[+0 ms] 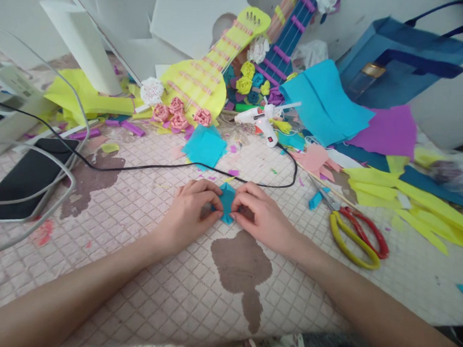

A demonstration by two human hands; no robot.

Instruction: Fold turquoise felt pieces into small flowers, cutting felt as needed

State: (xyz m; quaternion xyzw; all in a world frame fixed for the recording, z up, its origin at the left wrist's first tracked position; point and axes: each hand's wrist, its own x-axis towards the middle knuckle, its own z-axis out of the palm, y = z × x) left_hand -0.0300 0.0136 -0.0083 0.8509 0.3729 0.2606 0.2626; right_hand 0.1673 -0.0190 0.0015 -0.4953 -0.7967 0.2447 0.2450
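Observation:
A small folded piece of blue crepe paper (pixel 227 200) lies between my hands over the table. My left hand (pixel 192 212) pinches its left edge between thumb and fingers. Its right edge is pinched the same way by my right hand (pixel 262 214). Just beyond them rests a stack of blue paper squares (pixel 205 146). Behind that stack, pink paper roses (pixel 177 113) sit at the base of a yellow paper guitar (pixel 206 78). To the right of the stack is a white glue gun (pixel 265 120), its black cord looping toward my hands.
Scissors with yellow and red handles (pixel 358 235) lie right of my right arm. Yellow paper strips (pixel 413 194), a blue sheet (pixel 325 102) and a blue bag (pixel 401 64) fill the right side. A dark tablet (pixel 23 177) and cables (pixel 141 167) are at left.

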